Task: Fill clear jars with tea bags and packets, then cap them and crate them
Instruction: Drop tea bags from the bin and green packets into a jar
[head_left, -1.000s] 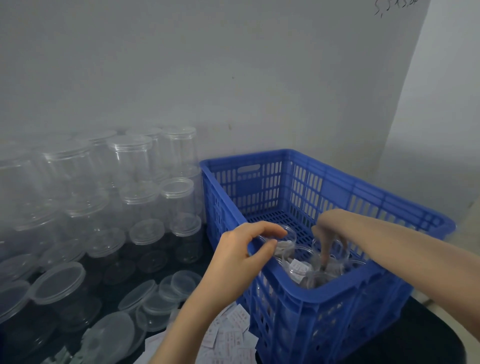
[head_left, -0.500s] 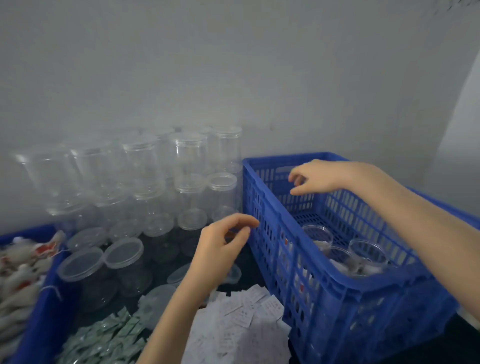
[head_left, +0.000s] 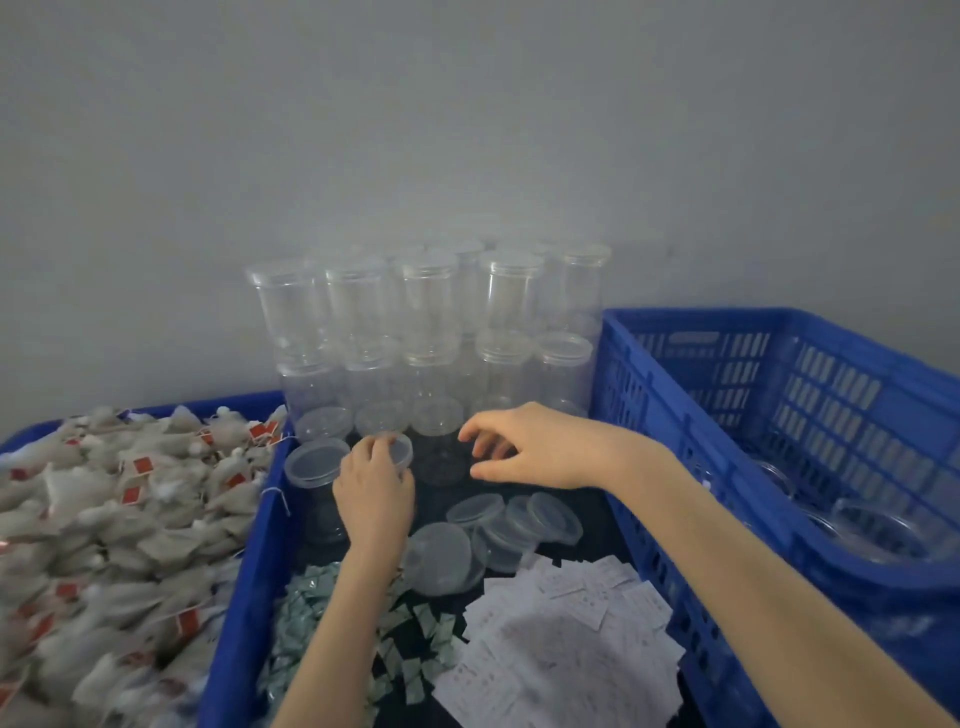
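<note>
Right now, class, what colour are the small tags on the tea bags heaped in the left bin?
Red tags, clearest in the head view.

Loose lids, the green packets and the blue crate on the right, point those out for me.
Loose lids (head_left: 441, 558): head view, on the top of the nearest lid.
Green packets (head_left: 301, 613): head view, middle of the pile.
Blue crate (head_left: 639, 395): head view, on its left wall.

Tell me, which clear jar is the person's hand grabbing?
The front jar under the left hand, right of the capped jar. The stacked jars behind stand untouched.
</note>
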